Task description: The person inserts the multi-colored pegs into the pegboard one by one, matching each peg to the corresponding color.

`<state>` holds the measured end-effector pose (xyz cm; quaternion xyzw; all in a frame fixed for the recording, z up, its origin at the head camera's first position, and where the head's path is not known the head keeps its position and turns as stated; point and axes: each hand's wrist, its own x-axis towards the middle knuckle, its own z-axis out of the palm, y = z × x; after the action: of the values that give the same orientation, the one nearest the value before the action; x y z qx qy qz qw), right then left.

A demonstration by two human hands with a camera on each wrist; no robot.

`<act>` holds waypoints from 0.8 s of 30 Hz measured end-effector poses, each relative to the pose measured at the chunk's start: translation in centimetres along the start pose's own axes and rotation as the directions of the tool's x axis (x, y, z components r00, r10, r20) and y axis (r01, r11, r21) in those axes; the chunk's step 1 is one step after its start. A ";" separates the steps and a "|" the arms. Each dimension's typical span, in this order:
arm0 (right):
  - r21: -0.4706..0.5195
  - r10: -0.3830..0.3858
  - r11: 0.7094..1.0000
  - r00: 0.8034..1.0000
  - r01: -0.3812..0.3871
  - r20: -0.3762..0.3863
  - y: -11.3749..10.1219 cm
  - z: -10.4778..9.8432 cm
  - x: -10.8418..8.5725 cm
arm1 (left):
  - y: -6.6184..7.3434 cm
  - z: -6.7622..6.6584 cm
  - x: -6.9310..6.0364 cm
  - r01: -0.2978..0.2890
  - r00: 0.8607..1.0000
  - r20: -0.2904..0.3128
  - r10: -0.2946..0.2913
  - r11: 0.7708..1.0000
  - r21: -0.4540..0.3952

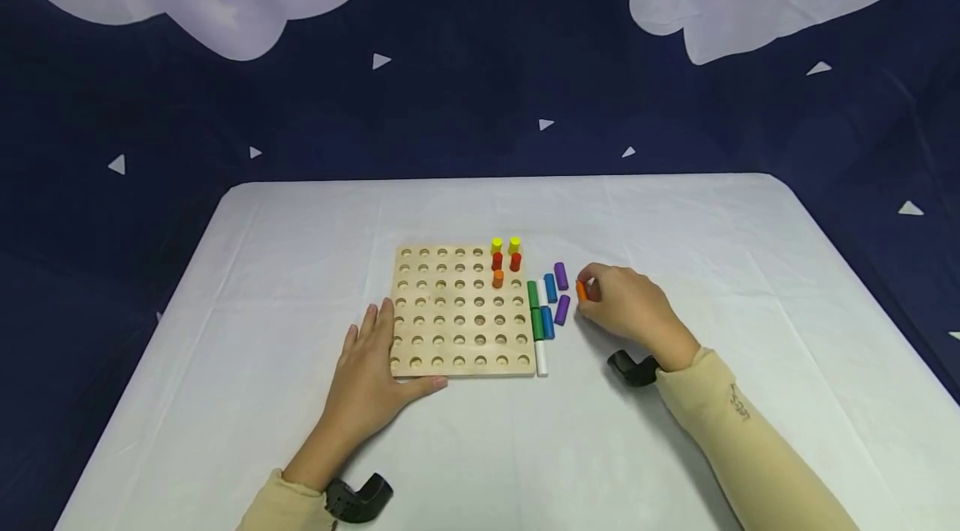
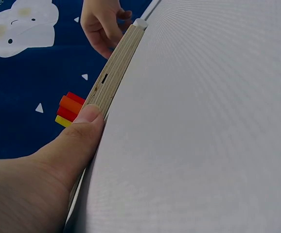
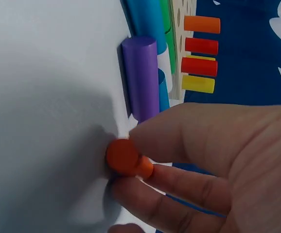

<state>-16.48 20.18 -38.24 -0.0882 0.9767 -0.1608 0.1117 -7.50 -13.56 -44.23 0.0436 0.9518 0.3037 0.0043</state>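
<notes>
A square wooden pegboard with rows of holes lies on the table. My left hand rests against its near left corner, fingers straight along the left side and thumb on the front edge. Two yellow pegs, two red pegs and one orange peg stand upright in holes at the board's far right. Right of the board, my right hand pinches another orange peg between thumb and fingers, close to the tabletop. A purple peg lies just beside those fingertips.
Loose pegs lie along the board's right side: green pegs, blue pegs, purple pegs and white pegs. A white cloth covers the table. Behind it hangs a dark blue backdrop with clouds.
</notes>
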 end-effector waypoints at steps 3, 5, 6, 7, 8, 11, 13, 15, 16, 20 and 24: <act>-0.013 -0.005 1.000 1.000 0.005 0.009 0.0 0.1 0.3 | 0.0 0.0 0.0 0.000 1.000 -0.001 0.000 1.000 -0.001; -0.024 -0.004 1.000 1.000 0.004 0.010 0.1 0.2 0.4 | 0.0 0.1 0.0 0.001 1.000 0.000 -0.001 1.000 0.000; -0.030 -0.003 1.000 1.000 0.003 0.009 0.1 0.3 0.5 | 0.0 0.1 0.0 0.002 1.000 0.001 -0.002 1.000 0.000; -0.036 -0.003 0.999 1.000 0.003 0.007 0.1 0.4 0.5 | 0.0 0.1 0.0 0.003 1.000 0.002 -0.003 1.000 0.000; -0.043 -0.003 0.999 1.000 0.003 0.004 0.1 0.4 0.6 | -0.1 0.1 0.0 0.004 1.000 0.002 -0.004 1.000 0.001; -0.063 -0.015 0.998 1.000 0.015 -0.007 0.2 0.5 0.6 | 0.0 0.2 0.0 0.005 1.000 0.003 -0.005 1.000 0.000; -0.071 -0.025 0.997 1.000 0.024 -0.018 0.3 0.6 0.6 | 0.0 0.2 0.0 0.003 1.000 0.002 -0.003 1.000 0.000; -0.069 -0.036 0.997 0.999 0.034 -0.035 0.4 0.6 0.6 | 0.0 0.2 0.0 0.001 1.000 0.002 -0.001 1.000 -0.002; -0.063 -0.040 0.997 0.998 0.037 -0.046 0.6 0.6 0.6 | 0.0 0.2 0.0 0.000 1.000 0.001 0.000 1.000 -0.001; -0.004 -0.060 0.998 0.994 0.060 -0.095 0.9 0.7 0.8 | 0.0 0.1 0.0 -0.001 1.000 -0.002 0.001 1.000 -0.003; 0.110 -0.072 0.990 0.986 0.089 -0.150 0.6 0.6 1.3 | 0.0 0.1 0.0 0.000 1.000 -0.004 0.000 1.000 -0.004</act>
<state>-17.61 20.33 -39.28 -0.1091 0.9668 -0.2279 0.0385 -7.48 -13.52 -44.32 0.0428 0.9511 0.3058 0.0024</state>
